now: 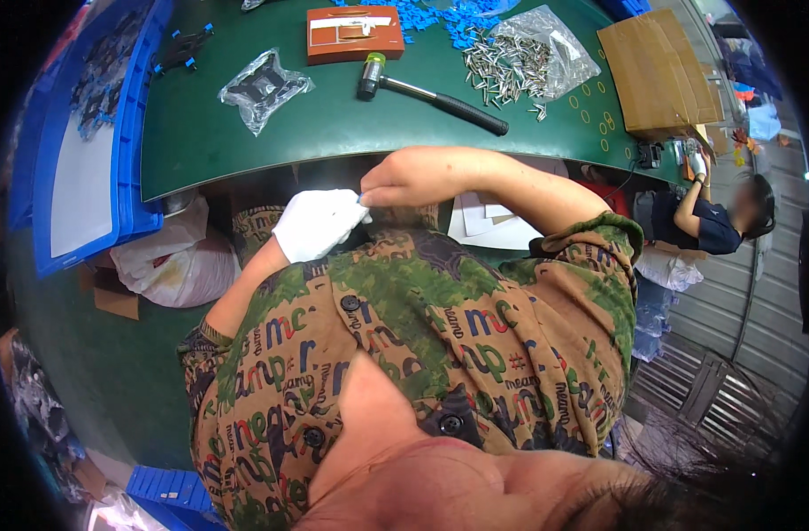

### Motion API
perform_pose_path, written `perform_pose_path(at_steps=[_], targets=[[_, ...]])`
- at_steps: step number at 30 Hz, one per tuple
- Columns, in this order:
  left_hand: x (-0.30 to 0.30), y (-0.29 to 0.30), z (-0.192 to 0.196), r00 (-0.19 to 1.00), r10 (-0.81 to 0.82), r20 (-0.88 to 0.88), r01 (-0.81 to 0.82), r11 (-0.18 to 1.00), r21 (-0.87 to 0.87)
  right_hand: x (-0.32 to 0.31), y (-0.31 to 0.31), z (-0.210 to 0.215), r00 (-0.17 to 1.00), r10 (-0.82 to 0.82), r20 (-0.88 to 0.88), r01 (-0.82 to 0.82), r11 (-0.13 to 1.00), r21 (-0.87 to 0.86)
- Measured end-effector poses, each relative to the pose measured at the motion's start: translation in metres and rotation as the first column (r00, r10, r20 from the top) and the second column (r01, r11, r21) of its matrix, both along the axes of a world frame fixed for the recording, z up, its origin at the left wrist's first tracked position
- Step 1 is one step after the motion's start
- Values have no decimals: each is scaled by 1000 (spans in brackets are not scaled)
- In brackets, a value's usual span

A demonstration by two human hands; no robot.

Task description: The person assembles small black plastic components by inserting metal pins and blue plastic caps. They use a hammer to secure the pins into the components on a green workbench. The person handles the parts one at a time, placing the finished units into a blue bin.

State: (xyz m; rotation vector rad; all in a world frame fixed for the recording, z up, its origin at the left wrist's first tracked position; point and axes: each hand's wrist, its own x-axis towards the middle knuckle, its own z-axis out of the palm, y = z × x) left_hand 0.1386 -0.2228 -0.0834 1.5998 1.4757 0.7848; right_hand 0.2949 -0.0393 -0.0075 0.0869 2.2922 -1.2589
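My left hand (pixel 320 223), in a white glove, is closed in front of my body, just below the table's near edge. My bare right hand (pixel 406 181) meets it there, thumb and fingers pinched together. A speck of a small blue piece (pixel 360 199) shows between the two hands; the fingers cover most of it. Something dark shows under the gloved hand, too hidden to name. Beyond them on the green table (pixel 316 137) lie a mallet (pixel 440 99) with a black grip and a clear bag (pixel 265 90) around a black, cross-shaped part.
A pile of metal pins (pixel 509 71) spills from a plastic bag, near small blue pieces (pixel 431 19) and a brown box (pixel 356 35). Blue crates (pixel 126 177) stand at the left, a cardboard box (pixel 657 75) at the right. Another person (pixel 705 221) works at the far right.
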Motion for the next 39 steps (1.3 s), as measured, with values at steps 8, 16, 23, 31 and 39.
perform_pose_path(at_steps=[8,16,23,31,39], targets=[[-16,-1,22,890,176,420,-27,941,-337,-8,-2,-31,968,-27,251,144,876,-461],[-65,-8,21,581,108,807,-102,993,-59,52,91,-13,776,-219,-592,586,596,548],[-38,0,7,613,303,730,-221,952,-211,97,138,-33,830,-156,-536,558,236,795],[-25,6,13,716,271,644,-187,962,-196,95,143,-39,881,-138,-453,474,286,833],[-12,12,14,792,368,487,-270,927,-260,55,83,-8,555,-434,-709,759,614,218]])
